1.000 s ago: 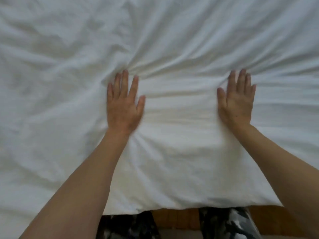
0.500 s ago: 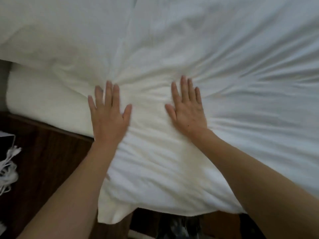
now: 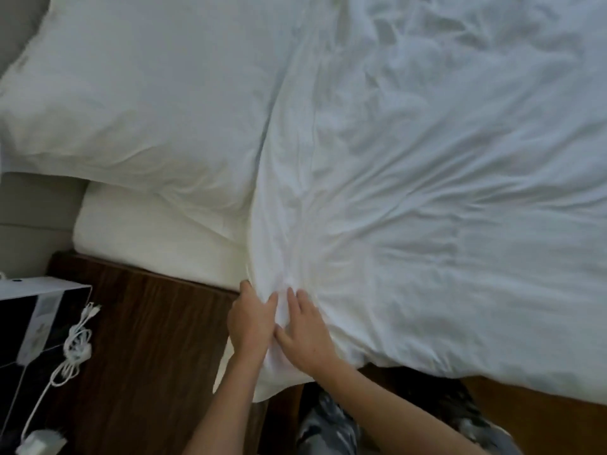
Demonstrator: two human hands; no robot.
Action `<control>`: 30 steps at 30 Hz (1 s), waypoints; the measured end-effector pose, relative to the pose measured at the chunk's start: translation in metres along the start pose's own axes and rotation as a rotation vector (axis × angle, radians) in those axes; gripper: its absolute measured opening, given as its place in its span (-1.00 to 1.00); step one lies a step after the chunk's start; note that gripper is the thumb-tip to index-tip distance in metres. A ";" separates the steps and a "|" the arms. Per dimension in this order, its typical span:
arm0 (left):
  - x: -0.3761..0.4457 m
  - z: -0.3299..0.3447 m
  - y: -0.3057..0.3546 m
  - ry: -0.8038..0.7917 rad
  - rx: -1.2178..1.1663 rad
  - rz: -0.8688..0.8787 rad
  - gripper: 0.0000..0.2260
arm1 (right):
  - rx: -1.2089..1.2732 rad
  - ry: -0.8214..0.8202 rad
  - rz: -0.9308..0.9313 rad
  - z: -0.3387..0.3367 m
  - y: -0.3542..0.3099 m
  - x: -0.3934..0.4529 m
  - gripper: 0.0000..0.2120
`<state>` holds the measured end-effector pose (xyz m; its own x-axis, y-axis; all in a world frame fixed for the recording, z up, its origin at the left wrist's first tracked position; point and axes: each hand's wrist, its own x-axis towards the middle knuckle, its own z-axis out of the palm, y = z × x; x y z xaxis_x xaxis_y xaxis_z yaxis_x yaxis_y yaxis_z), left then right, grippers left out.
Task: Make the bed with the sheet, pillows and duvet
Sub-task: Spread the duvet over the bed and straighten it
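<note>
The white duvet (image 3: 443,224) covers the right and middle of the bed, and its near-left corner hangs over the side. My left hand (image 3: 251,323) grips the duvet's left edge near that corner, its fingers tucked into the fabric. My right hand (image 3: 303,333) lies right beside it, fingers fairly straight, pressing on the bunched cloth between the two hands. A white pillow (image 3: 131,93) rests at the upper left, with the duvet's edge against it. Below the pillow the sheet-covered mattress (image 3: 147,238) shows bare.
A dark wooden bed frame (image 3: 147,339) runs along the mattress side. At the far left sits a black and white box (image 3: 33,323) with a coiled white cable (image 3: 77,346) and a charger plug (image 3: 36,444). My patterned trousers (image 3: 328,428) show below.
The view swung left toward the head of the bed. Both hands drew back from flat on the duvet and came together at its near-left corner; the left now grips the edge.
</note>
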<state>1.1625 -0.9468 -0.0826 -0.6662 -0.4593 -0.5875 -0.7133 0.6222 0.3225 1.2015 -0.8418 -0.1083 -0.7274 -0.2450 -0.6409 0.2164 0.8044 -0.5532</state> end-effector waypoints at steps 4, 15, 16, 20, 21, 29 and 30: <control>-0.039 -0.028 0.014 -0.046 -0.062 0.035 -0.74 | 0.193 -0.030 0.059 -0.006 -0.024 -0.072 -0.03; -0.109 -0.147 0.010 -0.152 -0.093 0.140 -0.76 | 0.289 0.044 0.162 -0.041 -0.136 -0.141 -0.26; -0.114 -0.155 0.005 -0.145 -0.095 0.147 -0.76 | 0.275 0.012 0.118 -0.040 -0.143 -0.150 -0.26; -0.130 -0.169 -0.008 -0.162 -0.057 0.142 -0.73 | 0.190 -0.121 -0.139 -0.058 -0.138 -0.173 -0.29; -0.131 -0.167 -0.004 -0.155 -0.026 0.138 -0.71 | 0.185 -0.140 -0.172 -0.071 -0.132 -0.173 -0.32; -0.209 -0.110 0.051 -0.201 0.084 0.357 -0.60 | 0.394 0.212 0.217 -0.174 -0.098 -0.154 -0.11; -0.223 -0.099 0.060 -0.202 0.117 0.389 -0.59 | 0.295 0.204 0.241 -0.184 -0.091 -0.155 -0.02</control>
<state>1.2465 -0.8693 0.1413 -0.8158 -0.0512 -0.5760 -0.3808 0.7972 0.4685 1.1746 -0.7775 0.1392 -0.7406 0.0667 -0.6687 0.5515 0.6289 -0.5480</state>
